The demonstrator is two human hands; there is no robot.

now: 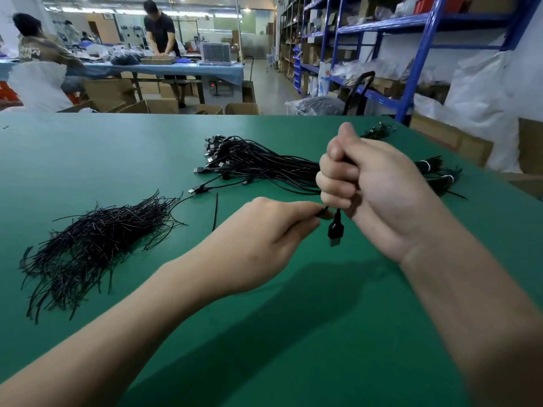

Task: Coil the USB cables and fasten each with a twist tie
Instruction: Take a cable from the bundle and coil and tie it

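My right hand is raised above the green table and grips a coiled black USB cable, mostly hidden in the fist. The cable's USB plug hangs down below the fist. My left hand pinches a thin black piece right beside the plug's cord; whether it is the cable or a twist tie I cannot tell. A heap of loose black USB cables lies behind my hands. A pile of black twist ties lies at the left, and a single twist tie lies apart from it.
Several tied cable bundles lie at the table's right edge behind my right hand. Beyond the table are cardboard boxes, blue shelving on the right, and people at a far workbench.
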